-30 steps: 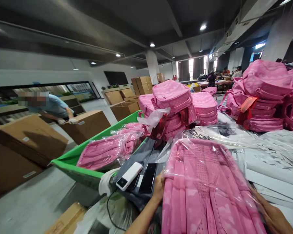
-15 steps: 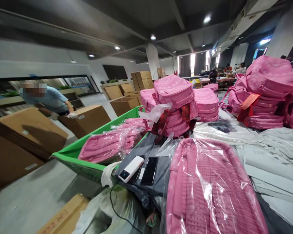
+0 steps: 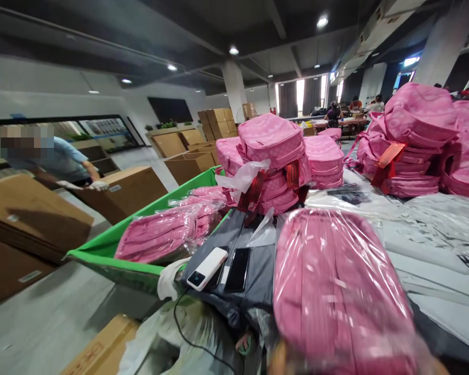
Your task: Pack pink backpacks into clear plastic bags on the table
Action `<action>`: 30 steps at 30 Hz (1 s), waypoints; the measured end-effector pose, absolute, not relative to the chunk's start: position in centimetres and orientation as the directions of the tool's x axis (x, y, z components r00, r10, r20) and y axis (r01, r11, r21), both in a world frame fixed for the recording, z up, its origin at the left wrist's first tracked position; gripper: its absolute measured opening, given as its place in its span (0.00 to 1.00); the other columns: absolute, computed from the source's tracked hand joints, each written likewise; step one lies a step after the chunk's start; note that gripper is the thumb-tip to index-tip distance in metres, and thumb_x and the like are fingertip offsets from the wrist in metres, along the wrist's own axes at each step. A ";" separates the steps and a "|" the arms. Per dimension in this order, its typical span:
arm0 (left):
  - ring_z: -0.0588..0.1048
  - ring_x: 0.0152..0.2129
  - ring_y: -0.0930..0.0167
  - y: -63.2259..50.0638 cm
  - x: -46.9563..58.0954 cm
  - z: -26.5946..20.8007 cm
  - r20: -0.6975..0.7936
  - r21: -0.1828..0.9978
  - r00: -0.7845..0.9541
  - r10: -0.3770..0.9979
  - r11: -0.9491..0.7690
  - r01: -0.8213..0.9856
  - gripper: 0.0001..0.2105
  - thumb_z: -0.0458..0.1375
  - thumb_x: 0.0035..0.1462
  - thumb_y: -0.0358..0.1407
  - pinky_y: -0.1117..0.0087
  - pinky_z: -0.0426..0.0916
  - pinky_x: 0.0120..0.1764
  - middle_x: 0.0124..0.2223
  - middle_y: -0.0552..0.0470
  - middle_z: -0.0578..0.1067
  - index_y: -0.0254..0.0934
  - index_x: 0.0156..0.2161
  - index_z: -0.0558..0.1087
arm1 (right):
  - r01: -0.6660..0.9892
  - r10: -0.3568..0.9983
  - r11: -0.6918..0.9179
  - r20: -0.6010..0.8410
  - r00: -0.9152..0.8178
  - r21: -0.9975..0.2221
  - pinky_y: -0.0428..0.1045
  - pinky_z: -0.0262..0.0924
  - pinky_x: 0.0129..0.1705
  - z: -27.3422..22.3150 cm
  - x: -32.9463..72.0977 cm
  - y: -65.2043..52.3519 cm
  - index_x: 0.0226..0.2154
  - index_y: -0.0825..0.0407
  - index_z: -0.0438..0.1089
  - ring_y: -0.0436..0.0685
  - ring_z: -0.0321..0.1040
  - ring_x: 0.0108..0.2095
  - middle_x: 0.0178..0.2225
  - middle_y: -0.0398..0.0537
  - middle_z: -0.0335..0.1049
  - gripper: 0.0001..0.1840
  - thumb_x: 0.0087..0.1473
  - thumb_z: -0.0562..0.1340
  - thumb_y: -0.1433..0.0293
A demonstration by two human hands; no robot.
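A pink backpack [image 3: 336,281] in clear plastic wrap lies in front of me, its near end blurred by motion. At that end's left corner, a smeared bit of my left hand [image 3: 280,358] shows at the bottom edge of the view. What looks like a sliver of my right hand [image 3: 440,366] appears by the right corner. Both hands are mostly out of frame, and their fingers are too blurred to read. Left of the backpack, a white power bank [image 3: 207,268] and a black phone [image 3: 238,270] rest on dark cloth [image 3: 261,271].
Pink backpacks [image 3: 271,140] with red tags are stacked behind, and more [image 3: 418,117] at right. A green-rimmed bin [image 3: 113,264] holds wrapped backpacks. White plastic bags [image 3: 433,250] cover the table's right side. At left, a person in gloves [image 3: 68,159] handles a cardboard box [image 3: 121,190].
The wrapped backpack now shows a smoother face with vertical seams instead of the mesh-like one. Blurred hand parts have appeared at its near end. The view has shifted slightly right.
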State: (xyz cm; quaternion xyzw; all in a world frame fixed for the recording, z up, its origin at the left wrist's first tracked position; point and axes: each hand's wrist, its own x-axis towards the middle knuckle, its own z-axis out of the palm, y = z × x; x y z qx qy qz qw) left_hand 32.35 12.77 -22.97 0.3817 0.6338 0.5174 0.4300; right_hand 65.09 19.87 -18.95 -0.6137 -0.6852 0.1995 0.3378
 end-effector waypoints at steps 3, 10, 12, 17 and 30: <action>0.74 0.53 0.56 15.4 31.6 -20.7 -0.010 0.991 -0.305 0.952 0.051 0.127 0.22 0.64 0.54 0.54 0.56 0.72 0.53 0.52 0.44 0.78 0.41 0.48 0.76 | 0.631 0.975 0.205 0.212 -0.066 -0.749 0.57 0.73 0.44 -16.6 64.4 23.3 0.49 0.46 0.73 0.66 0.74 0.46 0.41 0.52 0.77 0.29 0.64 0.49 0.46; 0.67 0.13 0.71 17.0 25.4 -18.9 -0.098 0.995 -0.653 0.751 0.079 -0.059 0.30 0.64 0.37 0.62 0.73 0.58 0.16 0.20 0.56 0.72 0.35 0.34 0.73 | 0.679 0.963 0.077 0.230 0.138 -0.730 0.59 0.71 0.42 -13.7 70.6 24.0 0.39 0.49 0.71 0.68 0.76 0.36 0.35 0.56 0.78 0.31 0.43 0.56 0.43; 0.68 0.12 0.70 14.2 26.8 -20.6 -0.241 0.969 -0.629 0.739 0.149 -0.196 0.33 0.61 0.38 0.68 0.74 0.55 0.15 0.18 0.53 0.71 0.35 0.30 0.72 | 0.606 0.985 -0.102 0.005 0.172 -0.789 0.59 0.72 0.36 -16.0 72.1 20.9 0.33 0.47 0.71 0.69 0.76 0.32 0.30 0.55 0.77 0.32 0.39 0.56 0.39; 0.79 0.30 0.64 11.4 36.7 -22.6 -0.185 0.983 -0.166 0.969 0.183 -0.028 0.29 0.62 0.51 0.61 0.68 0.71 0.31 0.35 0.43 0.81 0.35 0.42 0.78 | 0.606 0.980 -0.153 -0.043 0.192 -0.780 0.60 0.74 0.41 -20.4 70.1 14.7 0.38 0.47 0.74 0.71 0.77 0.39 0.39 0.55 0.80 0.36 0.36 0.63 0.37; 0.70 0.25 0.71 15.9 44.3 -20.2 -0.306 0.902 0.148 0.941 0.336 -0.271 0.25 0.78 0.31 0.51 0.69 0.65 0.36 0.26 0.52 0.74 0.32 0.28 0.77 | 0.580 0.994 0.106 0.065 -0.091 -0.808 0.57 0.72 0.46 -21.0 67.7 15.3 0.37 0.48 0.78 0.68 0.78 0.40 0.38 0.55 0.80 0.40 0.50 0.53 0.31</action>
